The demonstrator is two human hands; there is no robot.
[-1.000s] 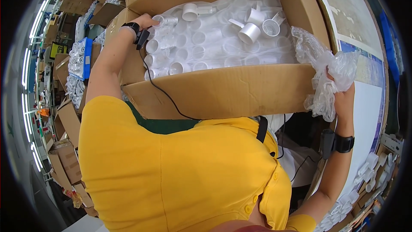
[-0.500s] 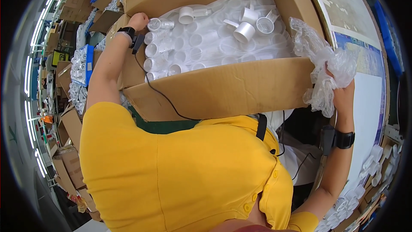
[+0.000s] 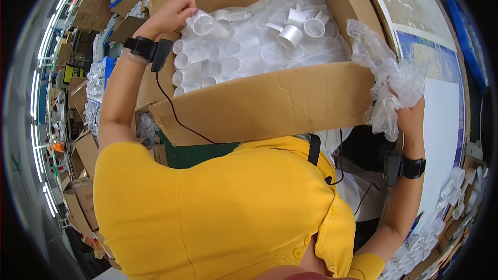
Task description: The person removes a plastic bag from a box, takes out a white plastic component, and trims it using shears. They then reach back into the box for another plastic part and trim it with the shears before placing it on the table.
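Head view: left hand (image 3: 174, 16) pinches a cup (image 3: 203, 23) near the box's (image 3: 270, 101) far-left corner. Right hand (image 3: 412, 114) clutches clear plastic (image 3: 407, 77).

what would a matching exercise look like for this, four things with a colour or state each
Column one
1. left hand
2. right hand
3. shirt
4. cardboard box

Column two
A. gripping bunched clear plastic
B. holding many white cups
C. pinching at a plastic-wrapped cup
D. yellow

Pairs: 1-C, 2-A, 3-D, 4-B
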